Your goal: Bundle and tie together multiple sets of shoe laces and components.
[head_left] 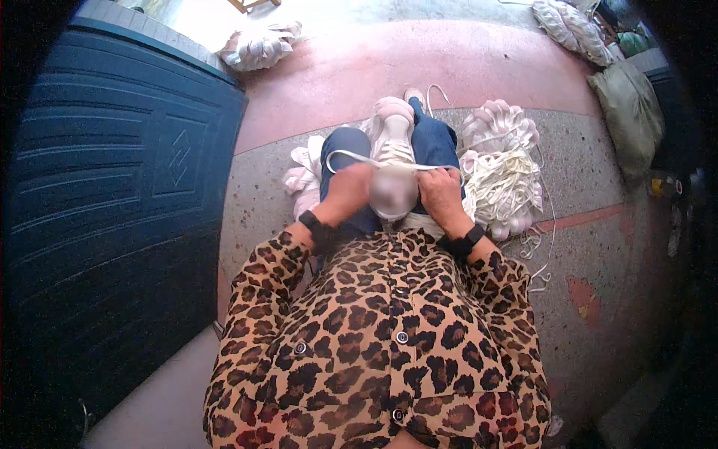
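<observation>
The right hand [444, 198] pinches a white lace [404, 166] in narrowed fingers; the left hand [348, 193] blurs, its grip impossible to tell. Between them and the knees lies a pale shoe-like piece [393, 123]. Rightward, a tangled pile [508, 176] rests on speckled floor [572, 168]; a blue door [127, 165] stands left, pink flooring [426, 63] beyond.

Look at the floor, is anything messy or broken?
Yes, a bit. Loose lace ends straggle from the tangled laces on the person's right. Past them, a ragged reddish patch interrupts the grey speckled floor; it could be wear or a stain.
</observation>
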A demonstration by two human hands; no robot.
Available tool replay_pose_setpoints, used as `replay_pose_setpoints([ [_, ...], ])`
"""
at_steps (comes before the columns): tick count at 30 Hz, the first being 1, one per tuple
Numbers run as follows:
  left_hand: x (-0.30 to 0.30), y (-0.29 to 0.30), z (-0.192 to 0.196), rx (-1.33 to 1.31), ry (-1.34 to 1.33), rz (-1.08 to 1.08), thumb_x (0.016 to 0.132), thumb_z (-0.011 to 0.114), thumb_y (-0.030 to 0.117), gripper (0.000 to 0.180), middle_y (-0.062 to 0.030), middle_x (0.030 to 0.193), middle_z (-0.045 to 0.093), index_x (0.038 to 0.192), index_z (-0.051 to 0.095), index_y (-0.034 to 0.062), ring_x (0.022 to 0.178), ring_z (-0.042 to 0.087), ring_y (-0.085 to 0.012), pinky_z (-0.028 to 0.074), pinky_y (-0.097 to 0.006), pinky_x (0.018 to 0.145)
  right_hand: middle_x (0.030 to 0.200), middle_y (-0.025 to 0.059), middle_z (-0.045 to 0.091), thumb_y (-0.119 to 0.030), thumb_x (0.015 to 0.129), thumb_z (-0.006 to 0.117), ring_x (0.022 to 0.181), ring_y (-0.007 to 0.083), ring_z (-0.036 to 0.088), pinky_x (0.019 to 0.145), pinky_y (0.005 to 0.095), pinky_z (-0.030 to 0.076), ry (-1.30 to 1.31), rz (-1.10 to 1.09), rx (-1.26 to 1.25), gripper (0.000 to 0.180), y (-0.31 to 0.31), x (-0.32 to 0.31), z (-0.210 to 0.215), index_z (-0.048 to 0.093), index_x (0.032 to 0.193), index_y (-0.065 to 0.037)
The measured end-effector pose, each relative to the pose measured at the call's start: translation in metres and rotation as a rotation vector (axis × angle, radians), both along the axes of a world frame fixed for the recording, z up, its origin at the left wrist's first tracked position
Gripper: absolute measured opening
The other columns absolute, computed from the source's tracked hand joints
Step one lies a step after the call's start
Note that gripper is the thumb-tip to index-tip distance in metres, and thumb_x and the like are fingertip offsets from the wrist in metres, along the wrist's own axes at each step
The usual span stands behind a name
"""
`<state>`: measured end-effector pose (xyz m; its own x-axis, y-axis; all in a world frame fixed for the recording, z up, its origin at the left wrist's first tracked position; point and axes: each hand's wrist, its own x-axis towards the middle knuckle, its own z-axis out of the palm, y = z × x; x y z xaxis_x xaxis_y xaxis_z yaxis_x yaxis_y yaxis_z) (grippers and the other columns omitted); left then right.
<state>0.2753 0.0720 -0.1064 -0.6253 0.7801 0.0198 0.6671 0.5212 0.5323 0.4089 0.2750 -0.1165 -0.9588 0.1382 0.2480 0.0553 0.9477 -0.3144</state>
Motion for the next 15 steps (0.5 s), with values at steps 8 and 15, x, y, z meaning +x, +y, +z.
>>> replay_pose_setpoints([
  [8,0.009,-0.010,0.026,-0.114,0.193,0.079,0.091,0.061,0.022,0.017,-0.0138,0.085,0.061,0.090,0.058,0.0059,0.067,0.068,-0.0335,0.056,-0.044,0.058,0.088,0.0064,0.061,-0.020,0.083,0.068,0.092,0.0272,0.056,0.080,0.0417,0.040,0.071,-0.052,-0.031,0.013,-0.014,0.001,0.010,0.068,0.091,-0.010],
  [15,0.010,-0.013,0.038,-0.274,0.266,0.047,0.089,0.057,0.017,0.013,-0.0130,0.087,0.061,0.089,0.061,0.0052,0.065,0.068,-0.0291,0.056,-0.042,0.055,0.085,0.0114,0.064,-0.012,0.082,0.065,0.086,0.0301,0.060,0.077,0.0421,0.045,0.077,0.013,-0.157,0.019,-0.016,-0.007,0.006,0.065,0.100,-0.006],
])
